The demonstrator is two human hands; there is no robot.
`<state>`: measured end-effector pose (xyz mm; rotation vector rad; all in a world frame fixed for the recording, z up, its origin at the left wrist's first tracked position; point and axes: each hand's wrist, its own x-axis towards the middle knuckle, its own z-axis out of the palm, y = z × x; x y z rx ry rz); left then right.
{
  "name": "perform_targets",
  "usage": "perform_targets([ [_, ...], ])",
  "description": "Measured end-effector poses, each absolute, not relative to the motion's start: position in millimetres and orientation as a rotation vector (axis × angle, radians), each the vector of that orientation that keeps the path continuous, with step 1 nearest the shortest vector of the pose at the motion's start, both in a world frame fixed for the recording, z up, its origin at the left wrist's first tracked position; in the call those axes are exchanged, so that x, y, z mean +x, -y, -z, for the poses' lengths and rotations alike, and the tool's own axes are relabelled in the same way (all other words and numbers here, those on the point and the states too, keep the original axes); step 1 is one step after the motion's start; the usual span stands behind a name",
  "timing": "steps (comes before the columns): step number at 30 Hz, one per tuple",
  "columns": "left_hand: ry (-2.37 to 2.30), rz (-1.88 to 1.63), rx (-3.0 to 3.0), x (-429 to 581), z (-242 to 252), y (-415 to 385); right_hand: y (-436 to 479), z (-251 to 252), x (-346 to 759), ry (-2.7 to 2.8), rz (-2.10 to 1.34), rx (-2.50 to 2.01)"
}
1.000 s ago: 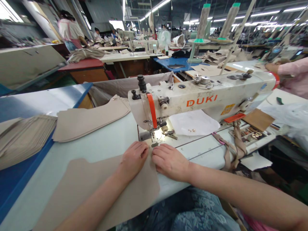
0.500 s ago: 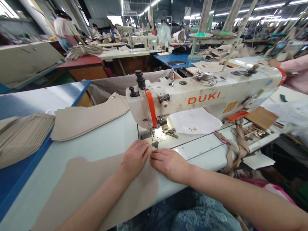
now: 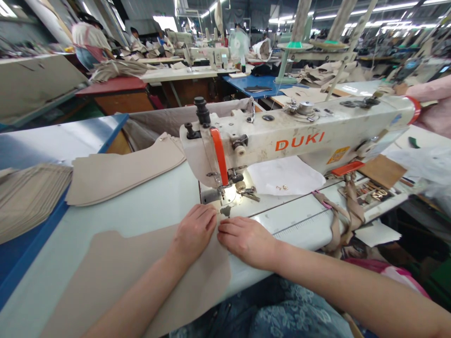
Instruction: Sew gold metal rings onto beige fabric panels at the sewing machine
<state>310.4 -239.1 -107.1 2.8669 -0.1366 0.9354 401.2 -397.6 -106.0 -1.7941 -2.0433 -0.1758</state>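
Note:
A large beige fabric piece [image 3: 116, 263] lies on the sewing table, its upper corner near the needle of a white sewing machine [image 3: 260, 136]. My left hand [image 3: 195, 232] is closed on that corner, fingertips just in front of the presser foot [image 3: 222, 191]. Close beside it, my right hand [image 3: 246, 239] has its fingers bent and pressed together at the fabric's right edge. Both thumbs are mostly hidden, and so is the exact pinch. Light from the machine falls on the needle plate [image 3: 230, 195].
Stacked beige pieces [image 3: 127, 176] lie left of the machine; another stack [image 3: 33, 202] rests on a blue-edged table. White paper [image 3: 285, 176] with small metal bits sits under the machine arm. Beige strips [image 3: 347, 216] hang by a parts tray [image 3: 373, 192]. A co-worker's pink sleeve [image 3: 431, 91] shows at right.
The view has shifted slightly, so most things sit a little farther left in the picture. My hands keep nearly the same place and hold on the fabric.

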Motion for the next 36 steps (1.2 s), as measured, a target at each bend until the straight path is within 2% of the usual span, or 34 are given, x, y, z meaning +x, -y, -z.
perform_targets([
  [36, 0.054, -0.843, 2.773, 309.2, 111.0, 239.1, 377.3, 104.8, 424.0, 2.108, 0.333, -1.900],
])
